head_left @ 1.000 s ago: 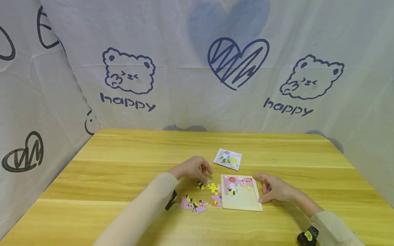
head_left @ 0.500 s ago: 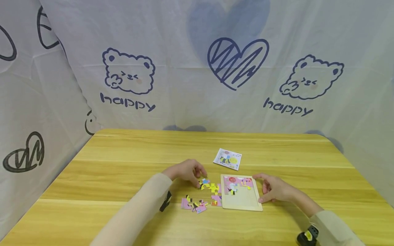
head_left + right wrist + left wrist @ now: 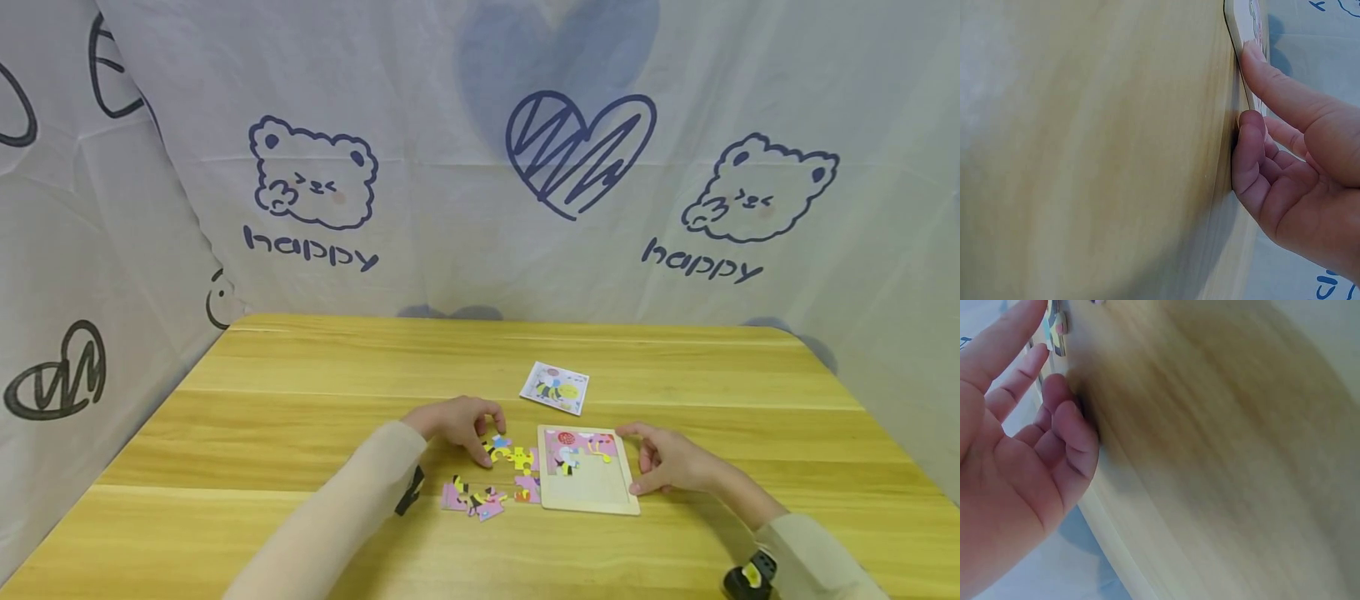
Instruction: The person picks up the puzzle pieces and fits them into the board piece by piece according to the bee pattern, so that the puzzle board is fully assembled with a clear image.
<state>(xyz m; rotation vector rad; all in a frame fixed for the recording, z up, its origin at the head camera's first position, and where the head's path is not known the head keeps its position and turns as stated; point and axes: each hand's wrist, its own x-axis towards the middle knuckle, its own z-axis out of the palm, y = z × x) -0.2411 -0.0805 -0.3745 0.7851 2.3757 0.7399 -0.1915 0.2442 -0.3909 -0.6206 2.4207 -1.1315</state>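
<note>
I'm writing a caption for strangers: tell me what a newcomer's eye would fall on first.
Probably the dark-blue heart on the pale cloth behind the table, with a bear face to either side. Next, the partly filled wooden puzzle tray on the table, touched at its right edge by the right hand. Then the loose puzzle pieces left of it, beside the left hand.

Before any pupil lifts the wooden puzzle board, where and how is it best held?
Take the board by its right rim, coming from the right, probably with a pinch across that straight, thin edge. It lies flat, and loose puzzle pieces crowd its left edge. Keep it level: the pieces inside could slip.
</note>
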